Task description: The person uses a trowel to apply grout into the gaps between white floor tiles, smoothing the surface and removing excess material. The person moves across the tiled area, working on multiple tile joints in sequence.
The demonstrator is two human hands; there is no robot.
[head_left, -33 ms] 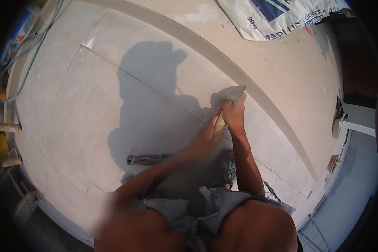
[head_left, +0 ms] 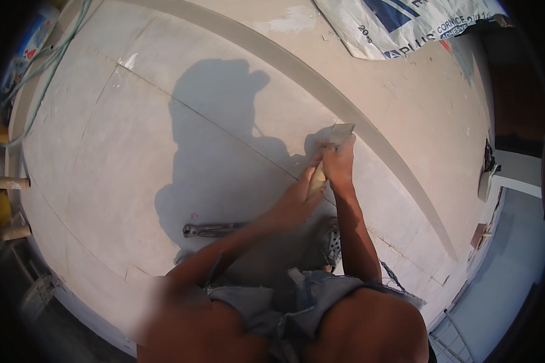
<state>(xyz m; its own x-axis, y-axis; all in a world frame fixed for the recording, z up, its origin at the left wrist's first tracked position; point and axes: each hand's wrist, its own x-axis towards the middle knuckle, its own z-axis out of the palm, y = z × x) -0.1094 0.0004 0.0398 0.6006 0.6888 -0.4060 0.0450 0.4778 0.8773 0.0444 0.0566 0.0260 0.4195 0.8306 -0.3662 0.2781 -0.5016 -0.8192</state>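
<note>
Both of my hands are closed around a scraper with a flat metal blade (head_left: 343, 130) and a pale handle (head_left: 318, 177). My left hand (head_left: 299, 190) wraps the lower end of the handle. Higher up, my right hand (head_left: 338, 163) grips close to the blade, its fingers covering the join. The blade tilts up and away, near a raised strip that curves across the pale surface; whether it touches anything I cannot tell. Behind my left forearm lies a dark metal bar with a rounded end (head_left: 191, 230), partly hidden. A perforated shoe (head_left: 332, 242) shows below my hands.
A large white printed bag (head_left: 399, 27) lies at the far right, beyond the curved raised strip (head_left: 297, 69). Green cable (head_left: 54, 57) runs down the left edge, near cardboard-coloured tubes (head_left: 11, 183). A metal frame with rungs (head_left: 457, 336) stands at the lower right.
</note>
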